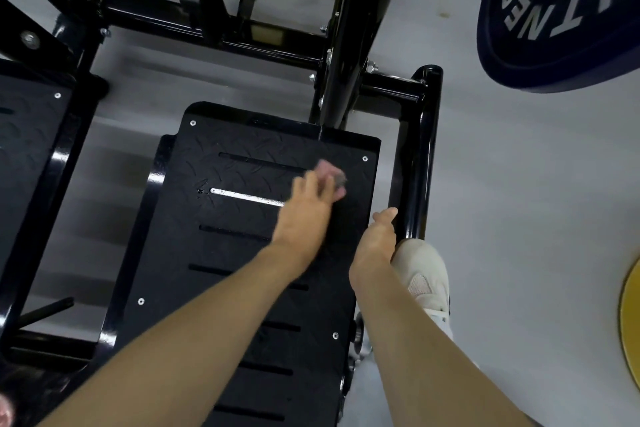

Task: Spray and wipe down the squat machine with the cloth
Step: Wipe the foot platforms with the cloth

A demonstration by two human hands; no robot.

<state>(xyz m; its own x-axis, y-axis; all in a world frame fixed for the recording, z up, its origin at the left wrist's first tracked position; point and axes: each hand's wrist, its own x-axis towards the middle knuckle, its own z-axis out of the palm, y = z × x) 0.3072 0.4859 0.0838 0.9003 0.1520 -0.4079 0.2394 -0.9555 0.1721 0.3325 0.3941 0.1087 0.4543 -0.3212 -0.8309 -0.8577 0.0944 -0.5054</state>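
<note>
My left grip (pixel 304 210) clutches the cloth (pixel 333 176) far-right on the footplate (pixel 207 298), whose length runs back toward me; right grip (pixel 377 239) hangs released.

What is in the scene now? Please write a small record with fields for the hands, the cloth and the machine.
left hand: holds the cloth against the foot plate, blurred
right hand: at the plate's right edge, holds nothing visible
cloth: pinkish-grey, near the plate's far right corner
frame tube: black, right of the plate
shoe: pale, beside the right hand
weight plate: dark blue, top right
</note>
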